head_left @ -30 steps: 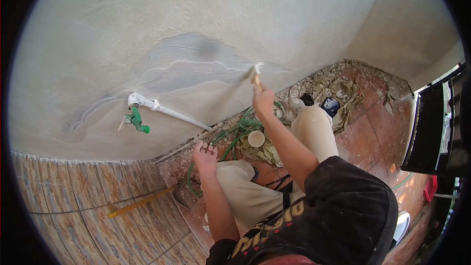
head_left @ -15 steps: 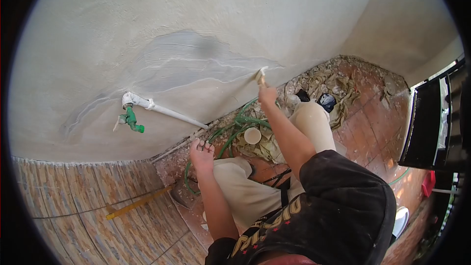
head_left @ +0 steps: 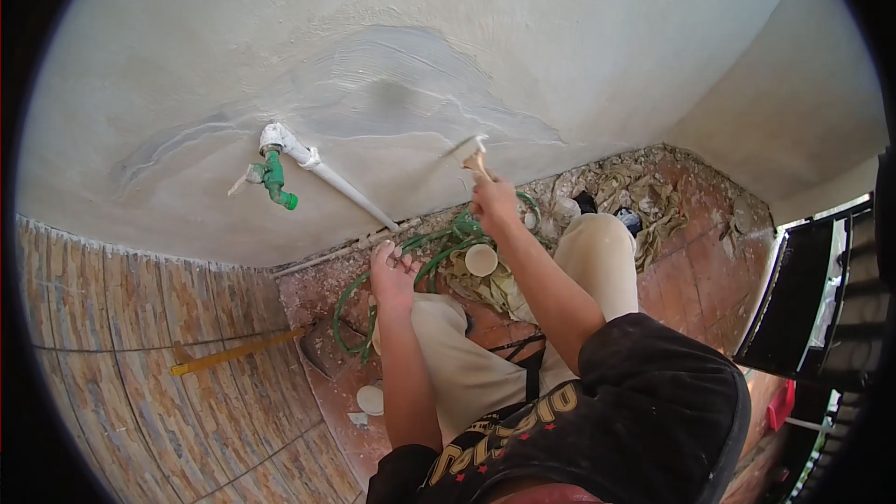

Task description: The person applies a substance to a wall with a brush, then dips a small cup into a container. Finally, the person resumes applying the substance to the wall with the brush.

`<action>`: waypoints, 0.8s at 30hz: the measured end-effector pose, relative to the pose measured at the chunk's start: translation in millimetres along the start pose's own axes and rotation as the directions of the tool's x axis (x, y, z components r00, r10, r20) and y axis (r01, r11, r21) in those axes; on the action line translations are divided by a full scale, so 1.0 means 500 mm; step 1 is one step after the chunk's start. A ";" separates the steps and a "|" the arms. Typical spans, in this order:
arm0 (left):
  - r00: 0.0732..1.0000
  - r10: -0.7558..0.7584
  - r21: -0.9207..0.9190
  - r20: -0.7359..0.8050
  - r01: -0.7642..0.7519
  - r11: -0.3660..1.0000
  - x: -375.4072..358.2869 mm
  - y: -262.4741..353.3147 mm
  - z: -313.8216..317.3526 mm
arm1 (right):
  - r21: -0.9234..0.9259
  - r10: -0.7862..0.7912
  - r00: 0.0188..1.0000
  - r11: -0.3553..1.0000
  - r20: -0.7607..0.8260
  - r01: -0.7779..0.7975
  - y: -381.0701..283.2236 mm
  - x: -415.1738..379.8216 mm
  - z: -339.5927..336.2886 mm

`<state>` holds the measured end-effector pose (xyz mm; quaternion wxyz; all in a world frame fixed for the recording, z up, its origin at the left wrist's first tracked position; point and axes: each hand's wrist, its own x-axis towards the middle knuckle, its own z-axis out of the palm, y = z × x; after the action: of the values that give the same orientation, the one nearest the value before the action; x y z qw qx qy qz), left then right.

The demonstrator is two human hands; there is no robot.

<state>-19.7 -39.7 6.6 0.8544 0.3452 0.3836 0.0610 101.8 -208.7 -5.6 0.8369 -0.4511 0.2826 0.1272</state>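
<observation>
My right hand [head_left: 495, 203] grips a wooden-handled paintbrush [head_left: 477, 164]. White material shows on its tip, which is at the lower edge of a wet-looking grey patch [head_left: 373, 65] on the pale wall. My left hand [head_left: 394, 273] hovers above my knee, holding nothing, its fingers loosely bent and apart, with whitish marks on the fingertips. Between my hands and a little below them stands a pale round cup [head_left: 482, 260] on crumpled sheeting. Coils of green hose [head_left: 439, 247] lie near my left fingers.
A green tap [head_left: 273, 179] on a white pipe [head_left: 345, 189] sticks out from the wall. A yellow-handled tool [head_left: 238, 353] lies at the left, near a white round container [head_left: 371, 399]. Debris and crumpled sheets [head_left: 644, 191] cover the floor along the wall. A dark metal gate [head_left: 793, 289] stands right.
The view has shifted, so the wall patch and tap appear higher. My right hand has moved the brush left and slightly down along the patch's lower edge. My left hand stays near my knee.
</observation>
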 end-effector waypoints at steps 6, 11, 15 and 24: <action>0.999 0.017 -0.008 0.036 -0.017 1.000 0.005 0.002 -0.018 | -0.093 -0.077 0.869 0.986 0.490 0.139 -0.013 -0.202 0.193; 0.997 0.026 -0.038 0.073 -0.024 0.999 0.003 0.006 -0.021 | -0.086 -0.201 0.928 0.967 0.313 0.239 0.025 -0.163 0.075; 0.992 0.014 -0.036 0.125 -0.010 0.999 -0.005 0.001 -0.007 | -0.178 -0.135 0.977 0.970 0.163 0.163 0.020 -0.101 0.030; 1.000 -0.006 -0.089 0.030 0.008 0.996 0.022 -0.004 -0.046 | -0.065 -0.125 0.775 0.976 0.620 0.210 -0.035 -0.258 0.284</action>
<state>-28.4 -24.8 -11.9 0.8747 0.3064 0.3689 0.0697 56.5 -95.4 143.7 0.8597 -0.4628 -0.0539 0.2095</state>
